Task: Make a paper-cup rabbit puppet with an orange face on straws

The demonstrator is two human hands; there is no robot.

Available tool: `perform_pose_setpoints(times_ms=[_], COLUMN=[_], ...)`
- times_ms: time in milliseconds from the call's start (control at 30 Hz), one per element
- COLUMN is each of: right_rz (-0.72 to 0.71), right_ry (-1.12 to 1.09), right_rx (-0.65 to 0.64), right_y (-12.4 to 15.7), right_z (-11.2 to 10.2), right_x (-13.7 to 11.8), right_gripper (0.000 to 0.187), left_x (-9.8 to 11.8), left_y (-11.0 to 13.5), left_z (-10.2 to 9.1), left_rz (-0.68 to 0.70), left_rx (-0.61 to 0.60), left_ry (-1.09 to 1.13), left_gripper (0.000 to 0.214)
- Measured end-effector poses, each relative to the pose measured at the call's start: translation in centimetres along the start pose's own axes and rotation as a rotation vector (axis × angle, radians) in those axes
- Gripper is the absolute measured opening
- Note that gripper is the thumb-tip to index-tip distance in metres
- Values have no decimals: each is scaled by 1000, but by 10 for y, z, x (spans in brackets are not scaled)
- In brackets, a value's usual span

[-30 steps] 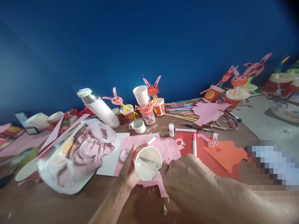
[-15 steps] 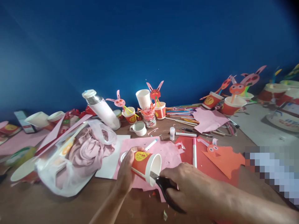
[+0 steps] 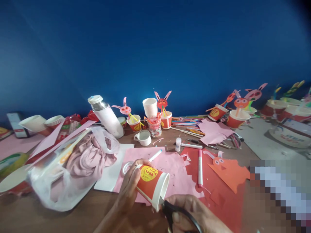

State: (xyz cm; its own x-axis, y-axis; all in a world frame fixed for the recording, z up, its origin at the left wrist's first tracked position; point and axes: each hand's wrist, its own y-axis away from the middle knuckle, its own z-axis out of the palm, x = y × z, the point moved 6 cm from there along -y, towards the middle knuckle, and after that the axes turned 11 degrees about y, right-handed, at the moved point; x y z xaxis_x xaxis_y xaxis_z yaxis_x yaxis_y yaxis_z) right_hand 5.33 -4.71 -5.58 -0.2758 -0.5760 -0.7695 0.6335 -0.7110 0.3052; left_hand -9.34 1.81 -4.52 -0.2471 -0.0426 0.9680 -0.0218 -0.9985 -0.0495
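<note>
your left hand (image 3: 130,184) holds the cup (image 3: 148,182); your right hand (image 3: 190,210) grips scissors (image 3: 168,208) at its five o'clock; cutting seems barely begun.

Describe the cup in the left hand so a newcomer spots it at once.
Below the blue wall, a pink sheet lies near the middle of the brown table. Over it, the left hand holds a red paper cup with a yellow emblem, tipped on its side. Unlike the red cups further back, it is held, the right hand holding black-handled scissors at its white rim.
</note>
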Motion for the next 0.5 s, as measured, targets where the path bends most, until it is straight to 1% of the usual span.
perform_pose_setpoints(times_ms=[67,133,200,267,333,400,467,500], right_rz=[21,62,85,81,61,26,-37,-79], right_ry=[62,228,422,577,658,737,899,1028], right_rx=[33,58,52,34,50,120,193,223], right_y=[-1,-1,-2,-2,-2,0,3,4], right_z=[-1,-2,-2,1,3,3,2,1], right_x=[-2,-7,-13,-18,-21,-23,-28,-31], right_gripper=[34,29,30,33,35,35,32,30], left_x=[2,2,2,3,4,5,6,6], left_y=[1,2,4,4,1,-2,-5,-6], left_z=[2,7,9,9,9,10,11,12], left_rz=[6,-31,-74,-82,-68,-59,-60,-71], left_rx=[-19,-47,-29,28,70,81,74,67], left_ry=[-52,-60,15,131,226,314,401,433], left_gripper=[35,34,33,33,33,35,39,40])
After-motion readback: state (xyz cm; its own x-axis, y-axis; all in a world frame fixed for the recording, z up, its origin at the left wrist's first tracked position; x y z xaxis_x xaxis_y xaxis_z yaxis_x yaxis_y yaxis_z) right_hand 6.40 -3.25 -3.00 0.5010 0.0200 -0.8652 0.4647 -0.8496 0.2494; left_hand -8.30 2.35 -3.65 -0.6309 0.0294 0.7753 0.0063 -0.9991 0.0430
